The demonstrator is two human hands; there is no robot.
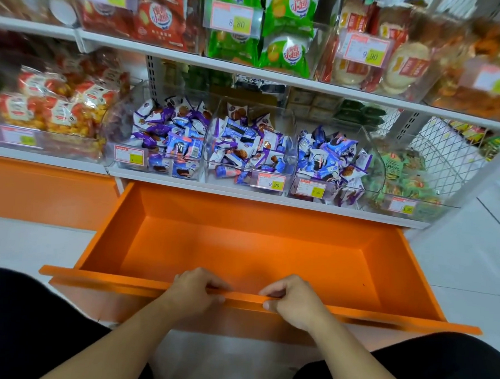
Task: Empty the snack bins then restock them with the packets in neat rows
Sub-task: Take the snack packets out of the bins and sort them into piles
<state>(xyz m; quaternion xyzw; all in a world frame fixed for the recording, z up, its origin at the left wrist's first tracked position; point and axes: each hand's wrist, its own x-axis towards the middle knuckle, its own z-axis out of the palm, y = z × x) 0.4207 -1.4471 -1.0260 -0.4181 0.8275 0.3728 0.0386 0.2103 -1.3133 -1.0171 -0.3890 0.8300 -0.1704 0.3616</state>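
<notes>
Packets (170,136) in blue, purple and white wrap lie jumbled in three clear bins (248,172) across the middle of the frame, none in rows. They look light, crinkly and slippery, probably crushable, so scooping loose handfuls from the open tops should suit. Below, an orange drawer (240,246) stands pulled out. The left hand (192,292) and right hand (290,300) each curl over its front edge, gripping it at lower centre.
</notes>
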